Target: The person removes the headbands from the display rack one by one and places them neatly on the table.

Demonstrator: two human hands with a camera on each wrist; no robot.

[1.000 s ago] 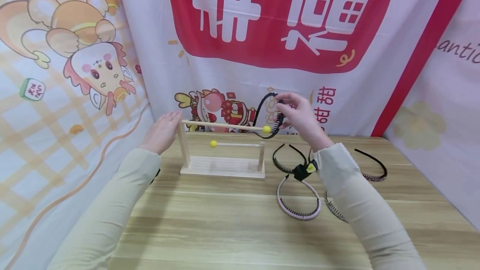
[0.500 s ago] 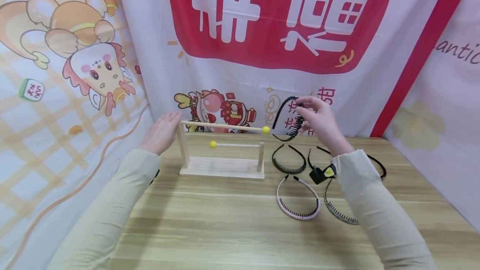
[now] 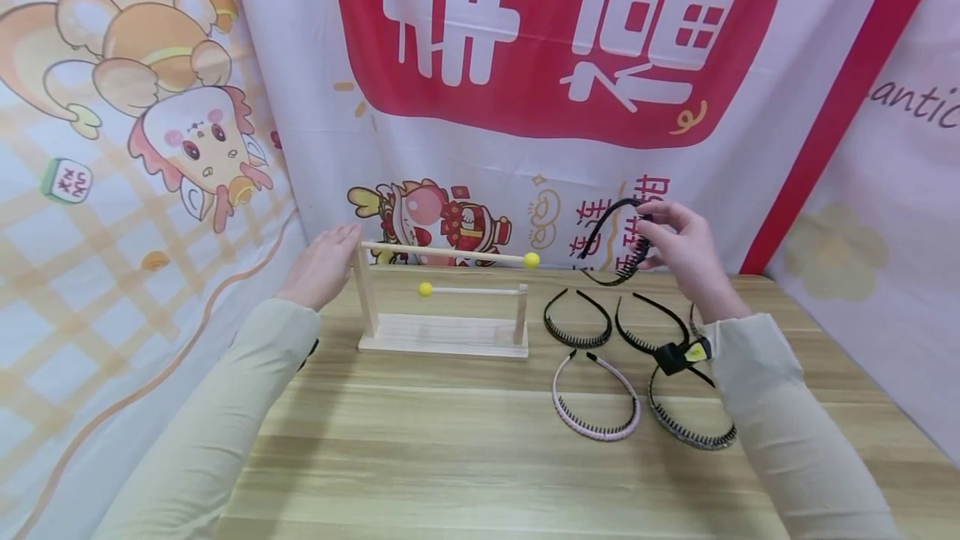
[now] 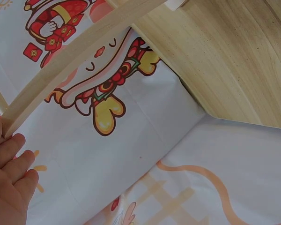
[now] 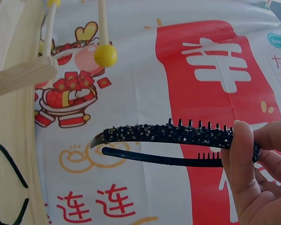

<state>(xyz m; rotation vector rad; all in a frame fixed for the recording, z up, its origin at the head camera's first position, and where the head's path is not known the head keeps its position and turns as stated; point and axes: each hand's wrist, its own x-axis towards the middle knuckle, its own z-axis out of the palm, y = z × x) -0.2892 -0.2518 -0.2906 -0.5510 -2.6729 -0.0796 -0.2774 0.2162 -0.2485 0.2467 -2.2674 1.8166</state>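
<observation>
A pale wooden stand [image 3: 442, 333] with two rods, each tipped by a yellow ball, stands on the table in the head view. My left hand [image 3: 322, 265] holds the top of its tall left post; in the left wrist view the fingers [image 4: 11, 154] meet the post's end. With thumb and fingers, my right hand [image 3: 682, 252] pinches a black toothed headband [image 3: 626, 273], raised to the right of the upper rod's ball [image 3: 531, 260]. Glittering stones cover the headband's outer band [image 5: 178, 134] in the right wrist view, and its two ends point away from the hand.
Several headbands lie on the wood-grain table [image 3: 420, 457] right of the stand: a black one [image 3: 577, 340], a pink one [image 3: 600, 432], a grey glittery one [image 3: 690, 436] and another black one [image 3: 645, 344]. Printed cloth [image 3: 300, 65] hangs behind and at both sides.
My right hand has carried the black headband rightward, from beside the upper rod's ball to well clear of it. The left hand has stayed on the post.
</observation>
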